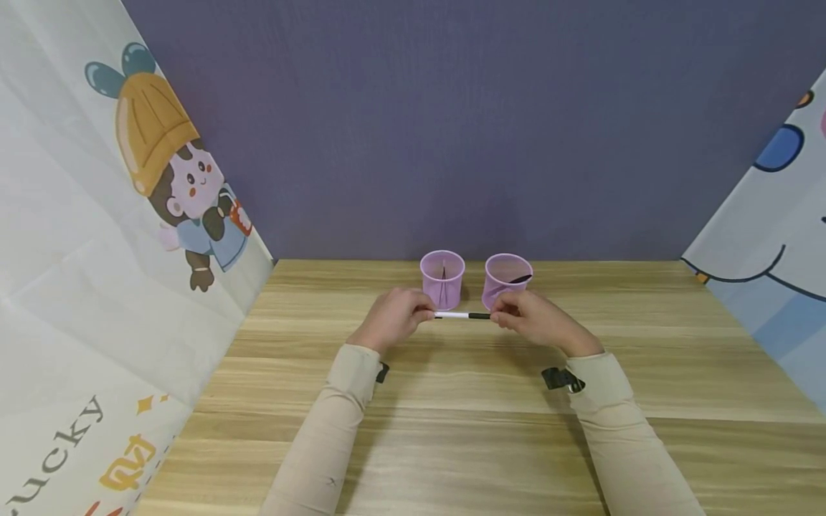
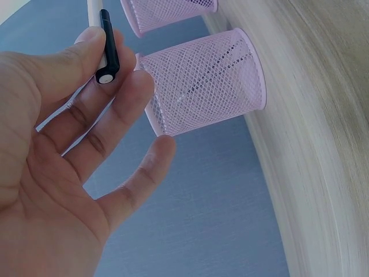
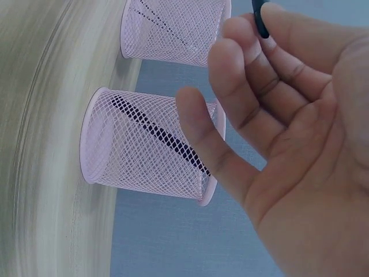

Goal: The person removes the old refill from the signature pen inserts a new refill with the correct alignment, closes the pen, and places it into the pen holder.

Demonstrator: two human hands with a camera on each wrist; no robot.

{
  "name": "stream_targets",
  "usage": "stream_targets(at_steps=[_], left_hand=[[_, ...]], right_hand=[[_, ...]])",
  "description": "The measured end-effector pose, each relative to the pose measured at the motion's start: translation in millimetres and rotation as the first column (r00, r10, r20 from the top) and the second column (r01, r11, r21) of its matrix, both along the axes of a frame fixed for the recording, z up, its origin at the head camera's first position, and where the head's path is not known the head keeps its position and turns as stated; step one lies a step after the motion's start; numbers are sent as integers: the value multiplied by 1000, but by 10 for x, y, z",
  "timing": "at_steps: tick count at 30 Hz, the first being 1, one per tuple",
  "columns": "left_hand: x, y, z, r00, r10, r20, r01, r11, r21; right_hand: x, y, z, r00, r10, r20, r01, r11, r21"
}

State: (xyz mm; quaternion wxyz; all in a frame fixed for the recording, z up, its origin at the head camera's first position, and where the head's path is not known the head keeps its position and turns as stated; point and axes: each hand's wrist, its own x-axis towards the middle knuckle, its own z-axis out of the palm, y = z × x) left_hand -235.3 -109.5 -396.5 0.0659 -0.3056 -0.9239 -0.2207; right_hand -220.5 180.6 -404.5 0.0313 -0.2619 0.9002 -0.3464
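A white pen with a black end (image 1: 454, 315) lies level between both hands, in front of two pink mesh cups. My left hand (image 1: 395, 317) pinches its white end between thumb and forefinger; a black clip (image 2: 108, 49) shows there in the left wrist view. The black end is pinched by my right hand (image 1: 537, 321), mostly hidden behind the fingers. Other fingers of both hands are spread loosely. Behind the left hand's fingertips stands the left pink cup (image 1: 455, 292), with thin dark sticks inside. The right pink cup (image 1: 490, 285) holds a slanting black pen-like stick (image 1: 521, 279).
Both cups stand upright on the wood-grain table (image 1: 452, 444), near its back edge. Behind rises a dark blue-grey panel (image 1: 452, 129). Printed white sheets flank the table, the left sheet (image 1: 84, 287) showing a cartoon figure. Dark straps circle both wrists.
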Motion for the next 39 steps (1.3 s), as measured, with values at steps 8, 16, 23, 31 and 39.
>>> stream_targets(at_steps=[8, 16, 23, 31, 39], left_hand=[[2, 23, 6, 1000, 0, 0, 0, 1000, -4], [3, 30, 3, 1000, -5, -4, 5, 1000, -4], [-17, 26, -5, 999, -13, -34, 13, 1000, -12], [-21, 18, -13, 999, -19, -37, 19, 1000, -6], [-15, -1, -10, 999, -19, -38, 19, 1000, -5]], right_hand=[[0, 13, 3, 1000, -10, -21, 10, 1000, 5], [-2, 14, 16, 999, -4, -32, 4, 1000, -4], [-1, 4, 15, 999, -16, -48, 16, 1000, 3], [-3, -7, 11, 999, -18, -39, 18, 1000, 1], [10, -27, 19, 999, -22, -39, 22, 1000, -1]])
